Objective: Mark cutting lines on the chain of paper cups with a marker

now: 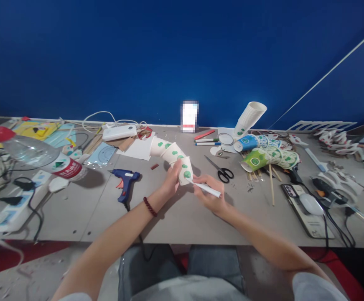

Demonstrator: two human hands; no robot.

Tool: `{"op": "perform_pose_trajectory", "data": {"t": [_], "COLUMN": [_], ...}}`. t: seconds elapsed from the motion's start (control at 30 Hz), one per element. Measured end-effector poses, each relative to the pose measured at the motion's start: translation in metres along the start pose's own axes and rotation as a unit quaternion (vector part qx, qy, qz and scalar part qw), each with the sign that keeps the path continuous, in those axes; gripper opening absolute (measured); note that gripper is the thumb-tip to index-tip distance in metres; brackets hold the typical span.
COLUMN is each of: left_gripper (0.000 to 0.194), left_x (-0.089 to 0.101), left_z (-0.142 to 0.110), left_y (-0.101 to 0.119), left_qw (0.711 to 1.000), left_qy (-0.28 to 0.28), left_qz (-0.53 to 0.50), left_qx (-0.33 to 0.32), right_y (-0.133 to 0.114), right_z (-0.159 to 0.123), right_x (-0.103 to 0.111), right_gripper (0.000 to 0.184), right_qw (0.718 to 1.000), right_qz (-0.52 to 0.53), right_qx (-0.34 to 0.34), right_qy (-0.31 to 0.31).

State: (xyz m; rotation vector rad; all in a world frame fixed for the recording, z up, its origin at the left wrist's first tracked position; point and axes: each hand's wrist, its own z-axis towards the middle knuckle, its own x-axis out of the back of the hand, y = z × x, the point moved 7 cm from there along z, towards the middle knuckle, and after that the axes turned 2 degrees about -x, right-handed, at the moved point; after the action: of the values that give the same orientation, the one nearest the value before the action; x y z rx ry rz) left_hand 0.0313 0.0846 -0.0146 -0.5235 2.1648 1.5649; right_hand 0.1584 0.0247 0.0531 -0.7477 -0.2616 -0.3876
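A curved chain of white paper cups [168,153] with green blotches lies in front of me, its near end raised a little off the table or resting on it; I cannot tell which. My left hand [171,180] is closed round the nearest cup. In my right hand [209,197] is a white marker [209,190], gripped like a pen with its tip at that cup's rim. A blue glue gun [124,180] lies to the left of my hands. Black-handled scissors [222,170] lie to their right.
Left stand a plastic bottle [70,168] with a red cap and a power strip [28,205]. Several markers [207,144], a leaning stack of paper cups [250,118] and a green cup chain [263,159] are at the back right. A phone [307,217] lies at the right front.
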Motion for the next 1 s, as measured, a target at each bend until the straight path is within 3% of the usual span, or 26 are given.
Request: {"op": "perform_pose_trajectory", "data": {"t": [0.37,1.0], "left_gripper": [0.059,0.060], "left_x": [0.010,-0.002], "left_z": [0.006,-0.002], "left_y": [-0.005,0.003], "left_qw": [0.999,1.000], "left_qy": [0.035,0.003], "left_qz": [-0.005,0.003], "left_qx": [-0.002,-0.002], "right_y": [0.016,0.007], "right_z": [-0.002,-0.001], "right_x": [-0.001,-0.001], "right_gripper": [0.008,0.006], "right_qw": [0.995,0.999], "right_qz": [0.023,0.002], "right_qx": [-0.098,-0.033], "right_qy": [-0.014,-0.001]}}
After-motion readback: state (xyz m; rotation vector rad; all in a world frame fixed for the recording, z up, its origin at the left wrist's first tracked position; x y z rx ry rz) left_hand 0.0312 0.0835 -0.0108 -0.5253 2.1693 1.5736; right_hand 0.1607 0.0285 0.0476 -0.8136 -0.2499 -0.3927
